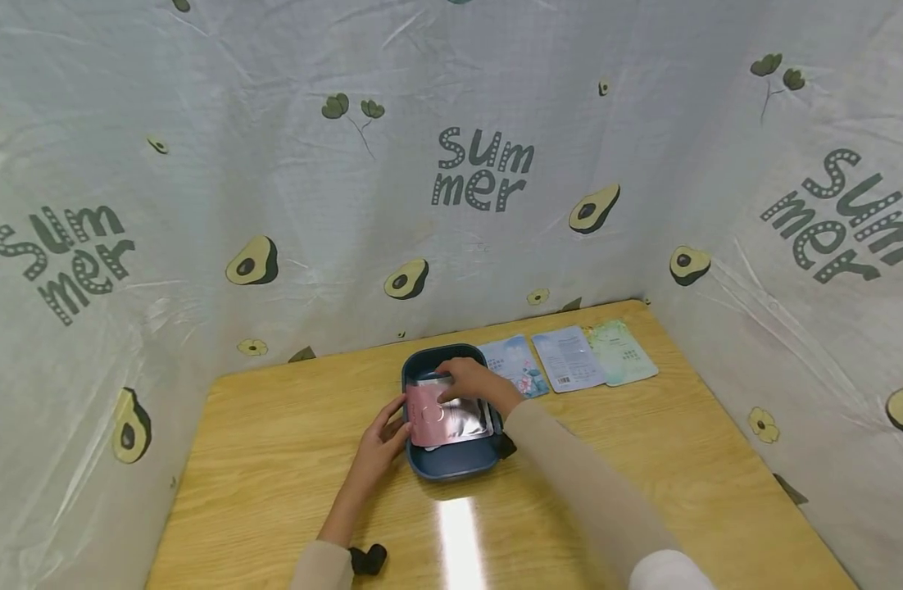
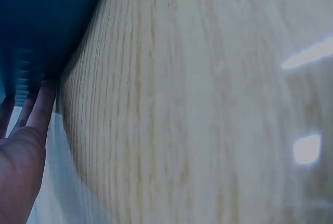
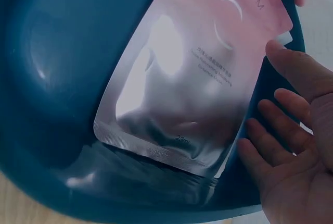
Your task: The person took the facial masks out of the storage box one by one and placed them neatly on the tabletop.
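A pink-and-silver face mask packet [image 3: 182,78] lies in a dark blue plastic basin [image 1: 455,467]; a pale edge of something shows beneath it. My right hand [image 1: 469,381] reaches over the basin's far part. In the right wrist view its thumb tip lies by the packet's edge and its fingers [image 3: 270,130] are spread along that side, without a visible pinch. At the basin's left side, my left hand [image 1: 381,442] touches the outer wall with extended fingers [image 2: 41,112].
Right of the basin, a blue floral packet [image 1: 516,365], a pale lilac packet [image 1: 569,358] and a green packet [image 1: 621,352] lie along the wooden table's [image 1: 289,434] back. A printed curtain [image 1: 333,188] encloses the table's back and sides.
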Demonstrator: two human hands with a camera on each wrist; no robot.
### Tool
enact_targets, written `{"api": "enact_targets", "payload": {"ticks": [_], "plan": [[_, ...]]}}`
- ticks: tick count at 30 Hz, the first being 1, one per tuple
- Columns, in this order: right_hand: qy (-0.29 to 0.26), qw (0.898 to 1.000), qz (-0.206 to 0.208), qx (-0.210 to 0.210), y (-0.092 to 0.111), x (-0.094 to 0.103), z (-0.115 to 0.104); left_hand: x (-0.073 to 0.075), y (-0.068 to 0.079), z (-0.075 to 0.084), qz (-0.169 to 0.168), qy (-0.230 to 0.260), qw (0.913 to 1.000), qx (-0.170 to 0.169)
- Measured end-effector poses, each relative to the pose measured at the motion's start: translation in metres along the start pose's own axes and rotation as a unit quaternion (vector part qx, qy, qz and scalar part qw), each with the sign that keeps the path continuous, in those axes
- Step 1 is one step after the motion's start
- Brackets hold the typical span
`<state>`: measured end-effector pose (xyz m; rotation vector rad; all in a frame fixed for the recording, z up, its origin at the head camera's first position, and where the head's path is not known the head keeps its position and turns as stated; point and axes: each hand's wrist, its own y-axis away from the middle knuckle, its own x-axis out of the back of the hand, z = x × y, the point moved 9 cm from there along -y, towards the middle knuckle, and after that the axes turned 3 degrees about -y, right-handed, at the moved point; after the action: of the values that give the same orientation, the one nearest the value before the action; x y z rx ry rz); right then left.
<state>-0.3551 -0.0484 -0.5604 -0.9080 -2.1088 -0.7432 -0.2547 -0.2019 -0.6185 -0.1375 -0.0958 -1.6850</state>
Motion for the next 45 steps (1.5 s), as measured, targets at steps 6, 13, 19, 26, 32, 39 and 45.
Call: {"api": "enact_targets", "payload": {"ticks": [6,13,19,26,32,39,45], "plan": [[-0.017,0.999,0.001,-0.038,0.0044,0.0014,-0.0006,0.0015,-0.0002,0.0025,0.003,-0.002,1.0,-0.003],[-0.001,0.999,0.011,-0.046,0.0032,0.003,-0.002,0.0008,-0.0007,0.0002,0.005,0.006,1.0,0.002],[0.035,0.999,0.002,-0.037,-0.0003,0.0015,-0.0013,0.001,-0.001,-0.002,0.012,0.002,0.9998,0.014],[0.045,0.998,-0.019,-0.042,0.0019,0.0018,-0.0031,-0.0002,-0.0028,-0.0015,0.008,0.007,0.9999,0.007],[0.081,0.996,-0.032,-0.036,0.0019,0.0014,-0.007,-0.0015,-0.0042,-0.0031,0.001,0.025,0.9996,0.011],[0.061,0.997,-0.043,-0.006,0.0053,-0.0001,-0.0061,-0.0036,-0.0033,-0.0023,-0.003,0.044,0.9989,0.014],[0.017,0.996,-0.076,0.034,0.0084,-0.0042,-0.0058,-0.0019,-0.0029,-0.0024,-0.002,0.036,0.9993,0.013]]}}
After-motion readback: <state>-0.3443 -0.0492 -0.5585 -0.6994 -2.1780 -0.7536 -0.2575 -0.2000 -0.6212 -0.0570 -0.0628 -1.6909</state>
